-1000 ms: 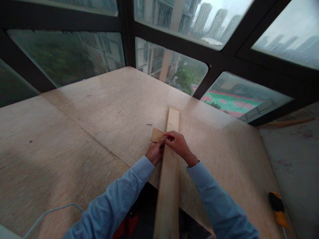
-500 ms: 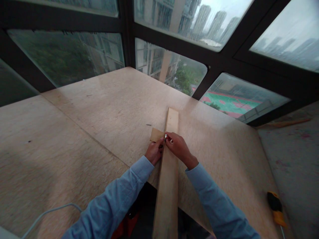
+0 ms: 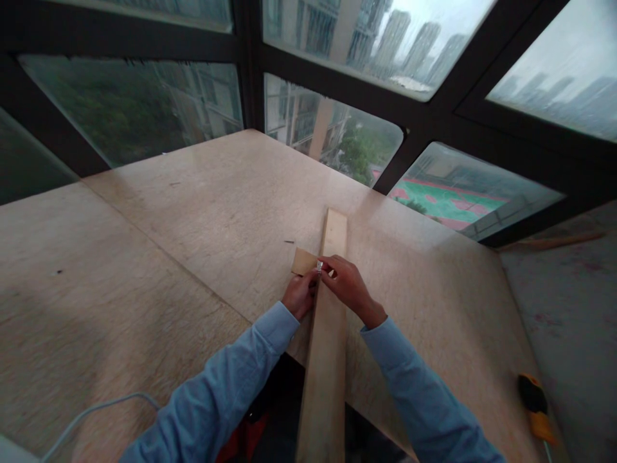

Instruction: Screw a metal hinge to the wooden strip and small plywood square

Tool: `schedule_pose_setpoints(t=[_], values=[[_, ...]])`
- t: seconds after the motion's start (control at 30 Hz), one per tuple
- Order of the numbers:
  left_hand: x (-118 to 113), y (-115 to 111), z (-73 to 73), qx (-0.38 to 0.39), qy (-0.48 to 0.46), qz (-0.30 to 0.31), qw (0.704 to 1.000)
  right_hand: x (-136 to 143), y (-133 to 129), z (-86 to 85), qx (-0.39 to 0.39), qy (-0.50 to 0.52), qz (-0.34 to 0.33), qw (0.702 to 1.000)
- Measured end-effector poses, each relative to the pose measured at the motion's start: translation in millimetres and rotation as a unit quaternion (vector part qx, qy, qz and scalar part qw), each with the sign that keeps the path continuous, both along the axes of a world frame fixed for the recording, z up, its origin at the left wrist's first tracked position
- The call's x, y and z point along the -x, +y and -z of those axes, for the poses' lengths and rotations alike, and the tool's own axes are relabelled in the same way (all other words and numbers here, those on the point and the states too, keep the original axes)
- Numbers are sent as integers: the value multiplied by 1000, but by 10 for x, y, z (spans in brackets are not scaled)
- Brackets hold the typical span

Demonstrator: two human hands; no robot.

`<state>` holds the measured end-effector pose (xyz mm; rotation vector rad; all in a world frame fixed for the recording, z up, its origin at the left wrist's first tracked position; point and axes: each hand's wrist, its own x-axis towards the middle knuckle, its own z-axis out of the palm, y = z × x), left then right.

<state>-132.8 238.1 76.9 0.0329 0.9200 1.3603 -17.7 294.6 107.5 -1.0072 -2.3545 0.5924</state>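
A long pale wooden plank (image 3: 328, 360) runs from the lower edge of the view towards the window. Against its left side is a short, flat tan wooden piece (image 3: 303, 262). My left hand (image 3: 299, 294) has its thumb and fingers closed on the near edge of that piece, beside the plank. Over the plank, my right hand (image 3: 348, 283) pinches a small shiny metal piece (image 3: 319, 266) at the joint between the two woods. The fingertips of both hands nearly meet there, and they partly hide the metal piece, so its exact kind is unclear.
A thin dark nail-like item (image 3: 288, 242) lies just beyond the tan piece. On the right stands a black and yellow screwdriver (image 3: 535, 402) near the wall. A pale cable (image 3: 103, 404) curves at lower left. Dark-framed windows (image 3: 332, 128) border the tabletop (image 3: 216, 193).
The small metal piece has turned slightly between my fingers, showing a brighter face. Both hands stay at nearly the same spot on the plank.
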Motion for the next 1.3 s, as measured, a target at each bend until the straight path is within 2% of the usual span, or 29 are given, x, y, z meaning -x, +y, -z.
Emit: schedule_pose_setpoints(t=[0.2,0.3,0.47,0.6,0.73,0.93,1.03,1.17,1.3], values=[[-3,1,-32,24,4,-6,1000,-56,11,31,41,77,-7,996],[4,-6,-72,35,1,1,999,-142,39,-20,95,135,21,986],[40,7,-67,51,-20,28,998,-186,126,-142,216,284,117,927],[57,30,-41,72,-29,30,997,3,256,-125,273,316,104,903],[52,36,-54,75,-34,21,996,341,421,26,285,243,91,923],[58,28,-107,79,-63,-5,995,761,596,253,238,150,89,955],[60,27,-112,81,-53,10,995,894,643,302,216,124,70,966],[57,27,-101,87,-40,27,995,957,647,286,190,110,45,974],[52,23,-84,85,-47,16,995,727,575,211,148,114,47,981]])
